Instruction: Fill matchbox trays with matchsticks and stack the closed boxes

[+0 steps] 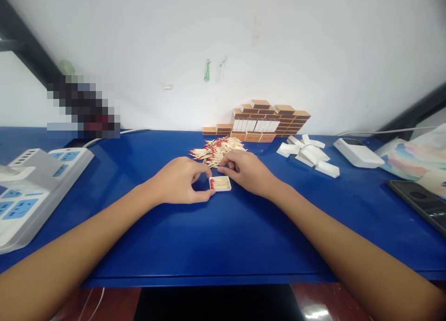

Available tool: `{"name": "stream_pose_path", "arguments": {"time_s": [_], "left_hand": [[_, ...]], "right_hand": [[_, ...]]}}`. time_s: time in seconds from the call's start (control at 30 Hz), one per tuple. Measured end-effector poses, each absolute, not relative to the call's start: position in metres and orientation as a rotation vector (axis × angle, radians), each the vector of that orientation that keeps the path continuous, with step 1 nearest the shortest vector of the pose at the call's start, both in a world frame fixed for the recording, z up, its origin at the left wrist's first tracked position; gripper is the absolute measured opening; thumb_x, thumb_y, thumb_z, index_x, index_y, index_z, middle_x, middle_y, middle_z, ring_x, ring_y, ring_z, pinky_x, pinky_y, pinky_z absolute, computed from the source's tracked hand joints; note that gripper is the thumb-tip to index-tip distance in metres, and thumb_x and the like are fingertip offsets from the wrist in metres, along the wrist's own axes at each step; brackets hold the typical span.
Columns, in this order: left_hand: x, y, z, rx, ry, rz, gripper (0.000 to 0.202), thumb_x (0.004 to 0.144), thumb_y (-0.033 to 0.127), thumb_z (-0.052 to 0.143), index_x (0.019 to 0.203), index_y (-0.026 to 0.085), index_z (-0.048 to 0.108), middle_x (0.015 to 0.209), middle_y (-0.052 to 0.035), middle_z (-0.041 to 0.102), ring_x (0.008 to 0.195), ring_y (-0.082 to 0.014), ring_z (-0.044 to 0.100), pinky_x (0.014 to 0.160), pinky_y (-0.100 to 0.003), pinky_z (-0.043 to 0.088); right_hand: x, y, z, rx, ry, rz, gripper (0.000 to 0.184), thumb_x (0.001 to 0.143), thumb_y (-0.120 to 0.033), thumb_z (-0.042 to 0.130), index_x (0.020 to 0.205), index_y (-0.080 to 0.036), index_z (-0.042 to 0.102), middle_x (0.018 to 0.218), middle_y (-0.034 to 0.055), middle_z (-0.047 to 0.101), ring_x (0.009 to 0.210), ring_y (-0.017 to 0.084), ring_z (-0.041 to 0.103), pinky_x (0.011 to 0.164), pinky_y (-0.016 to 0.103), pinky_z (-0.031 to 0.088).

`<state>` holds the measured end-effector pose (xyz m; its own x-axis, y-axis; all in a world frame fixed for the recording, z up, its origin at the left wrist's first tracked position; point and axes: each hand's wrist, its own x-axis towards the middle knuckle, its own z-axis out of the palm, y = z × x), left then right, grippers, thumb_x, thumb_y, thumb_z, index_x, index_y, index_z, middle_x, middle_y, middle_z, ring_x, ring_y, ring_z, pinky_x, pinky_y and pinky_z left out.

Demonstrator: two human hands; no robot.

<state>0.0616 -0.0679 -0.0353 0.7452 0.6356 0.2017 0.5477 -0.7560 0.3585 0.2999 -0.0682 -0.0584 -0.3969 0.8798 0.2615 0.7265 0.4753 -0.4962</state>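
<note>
A small white matchbox tray [220, 183] holding red-tipped matches lies on the blue table [223, 237] between my hands. My left hand [181, 179] pinches the tray's left end with thumb and forefinger. My right hand [248, 171] rests at the tray's right side, fingers curled, its fingertips at the edge of a loose pile of matches [216, 150] just behind. What those fingertips hold is hidden.
Stacked brown matchboxes [266, 121] stand against the white wall. Several empty white trays [308, 153] lie to the right, then a white device [357, 152], a colourful bag [414, 158] and a dark phone [418, 200]. White power strips [31, 186] sit at left.
</note>
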Motion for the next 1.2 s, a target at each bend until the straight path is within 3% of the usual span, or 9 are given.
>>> {"name": "stream_pose_path", "arguments": {"time_s": [0.33, 0.57, 0.87, 1.2], "left_hand": [[0.059, -0.063, -0.039, 2.687, 0.936, 0.476, 0.029, 0.081, 0.045, 0.074, 0.096, 0.02, 0.077, 0.058, 0.0062, 0.054, 0.051, -0.0099, 0.048, 0.054, -0.025, 0.032], [0.059, -0.061, -0.039, 2.679, 0.985, 0.488, 0.029, 0.084, 0.043, 0.072, 0.099, 0.019, 0.078, 0.057, 0.006, 0.055, 0.051, -0.0098, 0.049, 0.056, -0.025, 0.033], [0.057, -0.059, -0.042, 2.701, 0.994, 0.509, 0.029, 0.085, 0.044, 0.072, 0.099, 0.019, 0.077, 0.058, 0.0056, 0.056, 0.051, -0.0104, 0.049, 0.055, -0.026, 0.032], [0.06, -0.064, -0.04, 2.688, 0.994, 0.497, 0.026, 0.085, 0.041, 0.073, 0.1, 0.021, 0.077, 0.058, 0.006, 0.055, 0.051, -0.0105, 0.048, 0.056, -0.026, 0.032]], "right_hand": [[0.311, -0.074, -0.055, -1.446, -2.351, 0.36, 0.011, 0.102, -0.023, 0.059, 0.091, -0.021, 0.057, 0.093, 0.0057, 0.065, 0.081, 0.02, 0.056, 0.07, 0.031, 0.039], [0.327, -0.073, -0.039, -1.426, -2.3, 0.273, 0.009, 0.098, -0.02, 0.059, 0.089, -0.021, 0.058, 0.093, 0.0059, 0.065, 0.079, 0.02, 0.056, 0.07, 0.031, 0.039], [0.318, -0.082, -0.039, -1.27, -2.361, 0.443, 0.015, 0.101, -0.027, 0.06, 0.087, -0.021, 0.06, 0.085, 0.0025, 0.063, 0.075, 0.017, 0.053, 0.068, 0.03, 0.038], [0.311, -0.088, -0.041, -1.281, -2.428, 0.453, 0.016, 0.102, -0.028, 0.06, 0.088, -0.021, 0.059, 0.089, 0.0038, 0.064, 0.075, 0.017, 0.054, 0.067, 0.03, 0.037]]}}
